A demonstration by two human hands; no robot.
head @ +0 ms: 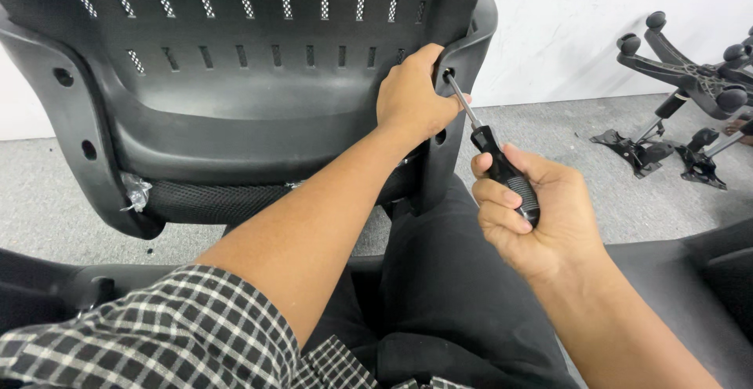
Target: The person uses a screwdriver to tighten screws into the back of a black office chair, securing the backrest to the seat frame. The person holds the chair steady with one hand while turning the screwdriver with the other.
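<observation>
Count: 1 black chair back (235,99), 1 screwdriver (494,154), 2 slot rows across the back's upper part, 2 bolt holes on its left edge, and, off to the right of the chair back, a heap of black caster bases (690,75); exact no. of bases I can't tell, they overlap.

Surface & room: grey carpet (565,130) under everything, white wall (596,20) behind the chair back. Chair back stands roughly upright in front of me, a bit of crumpled clear plastic wrap (137,193) at its lower left corner, black mesh along the bottom edge. My lap in black trousers sits below it, checked sleeve on my left arm.

Hands are apart. My left hand (412,99) wraps the chair back's right edge, fingers curled around the frame, thumb side just beside a hole there. My right hand (525,216) is lower & right of the chair back, fist clamped on the screwdriver's black handle. Metal shaft angles up-left from my fist, tip into the hole at the chair back's right edge, right next to my left hand's knuckles.
</observation>
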